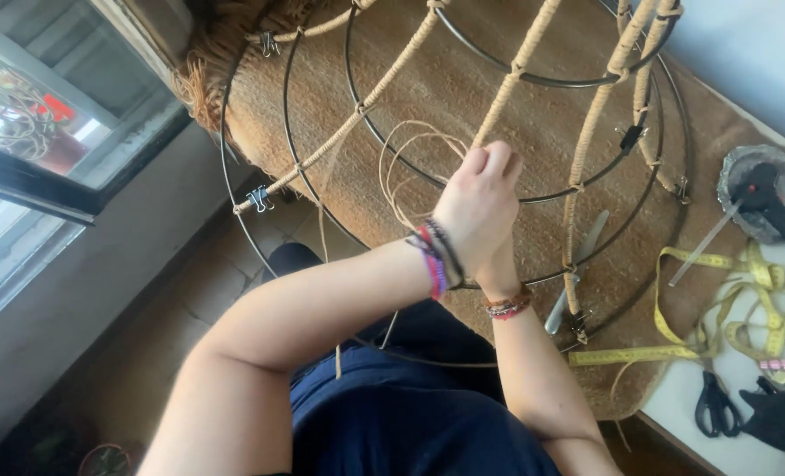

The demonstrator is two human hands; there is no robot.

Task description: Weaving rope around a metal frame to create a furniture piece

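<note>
1. A thin natural fibre cord (399,167) loops in front of a large wire frame (533,198), whose upright ribs are wrapped in the same fibre.
2. The left hand (476,207) has its fingers curled shut, pinching the cord against a wrapped rib (507,88).
3. The right hand (498,275) sits behind the left, mostly hidden; whether its fingers are open cannot be told.
4. Binder clips (259,197) grip the frame's rings.
5. Further right, a yellow tape measure (705,326) and black scissors (715,405) lie on the white table (710,449).
</note>
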